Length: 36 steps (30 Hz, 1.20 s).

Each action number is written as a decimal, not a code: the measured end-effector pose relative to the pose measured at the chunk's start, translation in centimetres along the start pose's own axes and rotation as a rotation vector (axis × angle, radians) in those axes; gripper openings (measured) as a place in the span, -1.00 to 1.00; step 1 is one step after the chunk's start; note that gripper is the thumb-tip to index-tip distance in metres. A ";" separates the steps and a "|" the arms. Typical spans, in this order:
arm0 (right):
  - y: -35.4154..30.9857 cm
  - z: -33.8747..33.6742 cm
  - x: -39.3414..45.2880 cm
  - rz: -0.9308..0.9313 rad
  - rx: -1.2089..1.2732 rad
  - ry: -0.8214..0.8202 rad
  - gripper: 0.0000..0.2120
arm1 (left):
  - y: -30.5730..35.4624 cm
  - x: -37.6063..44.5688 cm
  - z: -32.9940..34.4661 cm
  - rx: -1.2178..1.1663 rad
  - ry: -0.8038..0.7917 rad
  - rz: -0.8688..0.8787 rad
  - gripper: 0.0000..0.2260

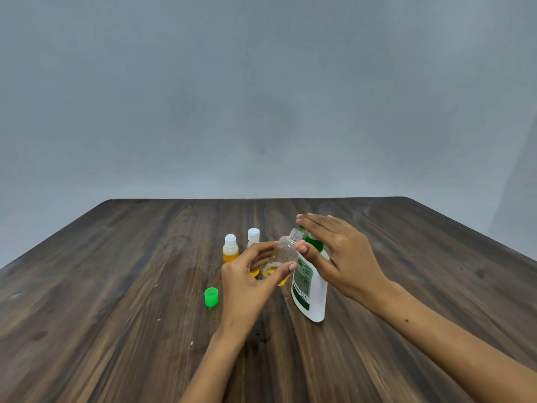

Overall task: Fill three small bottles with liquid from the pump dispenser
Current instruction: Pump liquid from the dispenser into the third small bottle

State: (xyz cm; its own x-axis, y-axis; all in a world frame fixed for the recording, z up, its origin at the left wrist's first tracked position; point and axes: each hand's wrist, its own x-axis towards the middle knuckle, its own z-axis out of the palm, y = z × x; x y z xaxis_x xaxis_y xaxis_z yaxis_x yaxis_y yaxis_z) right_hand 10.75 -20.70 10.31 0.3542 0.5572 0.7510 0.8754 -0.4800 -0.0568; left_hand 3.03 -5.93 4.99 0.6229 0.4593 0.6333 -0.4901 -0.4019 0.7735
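Two capped bottles (230, 248) yellow-filled | left hand (250, 282) grips clear bottle (286, 251) | right hand (343, 254) spread on pump (312, 242)

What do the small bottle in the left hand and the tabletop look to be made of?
Small clear bottle held in the left hand: apparently thin transparent plastic, glossy; the yellow liquid shows through it and the neck is threaded. Dark brown tabletop: wood or wood-look laminate, matte; streaky grain, which one cannot be told.

The table (116, 286) lay bare along its left, right and far edges. Around its middle stood the obstacles: two capped bottles (231, 248), a green cap (211, 297) nearer the front edge, and the pump dispenser (309, 289), with both hands crowding between them
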 end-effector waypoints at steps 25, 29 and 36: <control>0.0 -0.4 0.1 -0.002 0.012 -0.014 -0.30 | -0.2 0.0 0.0 -0.008 0.000 0.011 -0.65; 0.2 -0.6 0.5 -0.006 0.042 -0.050 -0.27 | -0.2 0.0 0.0 -0.002 0.008 0.014 -0.67; -0.2 -0.3 0.2 -0.002 0.009 0.012 -0.31 | -0.2 0.0 0.0 0.010 -0.002 0.038 -0.67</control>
State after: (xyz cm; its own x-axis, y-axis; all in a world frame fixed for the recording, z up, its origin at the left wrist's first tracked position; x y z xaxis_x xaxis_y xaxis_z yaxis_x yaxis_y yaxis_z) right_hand 10.57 -20.75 10.65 0.3480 0.5499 0.7593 0.8793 -0.4723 -0.0609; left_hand 3.11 -5.86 4.83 0.6049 0.4422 0.6622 -0.5075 -0.4267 0.7486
